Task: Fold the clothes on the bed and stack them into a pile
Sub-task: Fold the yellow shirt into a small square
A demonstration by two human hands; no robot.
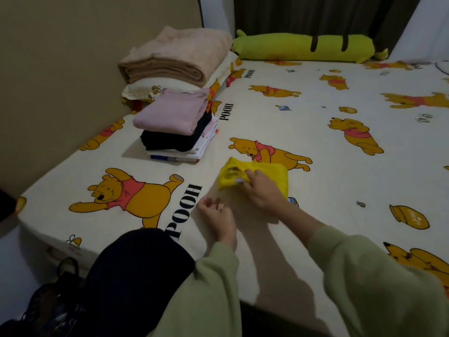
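1. The right hand (261, 188) rests on a folded yellow garment (255, 175) lying on the bed (303, 122); its fingers curl round the garment's near-left edge, where a small white tag shows, and that is the grip.
2. The left hand (215, 211) holds nothing; it hovers just left of and nearer than the grip, fingers loosely curled, palm up.
3. The bed sheet is cream with yellow bears in red shirts. "POOH" is printed in black beside several bears: one word lies just left of the left hand, running toward the bed edge, another farther off beside the pile, a third near the pillow.
4. The pile of folded clothes (177, 128) stands beyond and to the left of the grip, well apart from it: a pink piece on top, a black one under it, white ones below, a blue strip at the bottom.
5. Farther off past the pile, a folded beige blanket (177, 55) lies on a pillow (143, 90) printed with bees.
6. A long green bolster (303, 47) with dark stripes lies along the far side of the bed.
7. Bare sheet lies between the grip and the pile.
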